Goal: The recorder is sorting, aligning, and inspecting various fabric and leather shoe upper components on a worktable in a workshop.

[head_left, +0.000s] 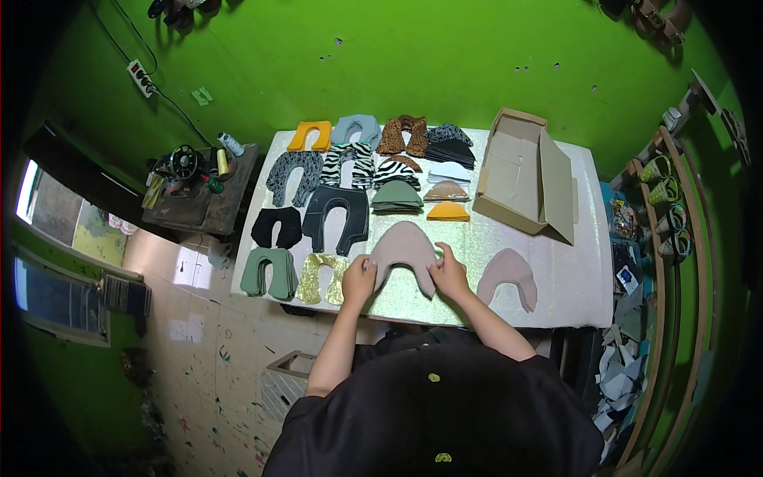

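Near the table's front edge, I hold a stack of dusty-pink U-shaped shoe-upper pieces [404,243] with its curved end pointing away from me. My left hand [360,280] is closed on one leg of the U. My right hand [450,274] grips the other leg, its index finger raised off the stack. To the right lies another pink U-shaped piece [509,269], flat on the table. Beside my left hand is a gold glittery piece [314,269], with a green U-shaped stack [258,274] further left. Beyond are a dark grey U-shaped stack [358,208] and green half-round pieces [396,195].
More patterned stacks, including a leopard one [403,135], fill the table's [584,286] far left. An open cardboard box [509,179] stands at the back right. A sewing machine [184,163] is on a side bench; a shoe rack [660,191] and fabric scraps [618,385] are at right.
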Demonstrator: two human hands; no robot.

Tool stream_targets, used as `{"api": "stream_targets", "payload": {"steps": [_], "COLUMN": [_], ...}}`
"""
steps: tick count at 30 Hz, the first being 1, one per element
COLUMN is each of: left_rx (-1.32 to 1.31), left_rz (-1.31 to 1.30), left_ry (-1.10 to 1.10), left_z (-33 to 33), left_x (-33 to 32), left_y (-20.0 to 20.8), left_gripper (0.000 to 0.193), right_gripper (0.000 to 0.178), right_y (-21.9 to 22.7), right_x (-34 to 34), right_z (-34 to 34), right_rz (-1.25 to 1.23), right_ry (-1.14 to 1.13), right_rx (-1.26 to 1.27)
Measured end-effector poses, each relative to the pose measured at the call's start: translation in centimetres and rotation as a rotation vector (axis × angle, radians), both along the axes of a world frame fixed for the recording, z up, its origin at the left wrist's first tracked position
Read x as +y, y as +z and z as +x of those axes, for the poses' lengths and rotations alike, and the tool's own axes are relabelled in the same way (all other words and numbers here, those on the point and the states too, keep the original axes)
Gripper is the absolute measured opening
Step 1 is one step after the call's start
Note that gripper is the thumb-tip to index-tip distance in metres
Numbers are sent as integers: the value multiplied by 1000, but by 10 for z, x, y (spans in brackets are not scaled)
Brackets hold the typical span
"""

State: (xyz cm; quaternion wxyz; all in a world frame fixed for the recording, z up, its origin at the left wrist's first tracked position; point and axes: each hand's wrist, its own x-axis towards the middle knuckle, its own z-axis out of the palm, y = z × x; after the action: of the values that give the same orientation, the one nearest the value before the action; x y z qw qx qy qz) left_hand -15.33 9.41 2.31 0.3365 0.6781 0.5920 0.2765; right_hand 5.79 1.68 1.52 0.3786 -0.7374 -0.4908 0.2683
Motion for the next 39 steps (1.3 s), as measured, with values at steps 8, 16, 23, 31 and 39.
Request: {"api": "stream_targets", "payload": {"steps": [8,16,23,31,39], "left_rx": [-41,70,96,139,324], "left_rz": [11,7,-64,488,421], "left_ry": [-16,-33,-42,-283,-271], "left_z": [0,-1,-2,12,47], "left_x": [7,10,15,3,-12], "left_y": [6,3,7,12,7], "left_gripper": [28,22,28,34,29], "right_gripper": [31,22,21,27,31], "right_y": [11,0,8,14,13], "right_x": [1,-1,3,-9,-26], "right_z": [-10,-7,-4,-15,25], "right_rz": [116,-75,-113,43,160], "right_ry": [-49,-100,-66,-14,140], "right_rx": [-80,-69,134,-355,-223]}}
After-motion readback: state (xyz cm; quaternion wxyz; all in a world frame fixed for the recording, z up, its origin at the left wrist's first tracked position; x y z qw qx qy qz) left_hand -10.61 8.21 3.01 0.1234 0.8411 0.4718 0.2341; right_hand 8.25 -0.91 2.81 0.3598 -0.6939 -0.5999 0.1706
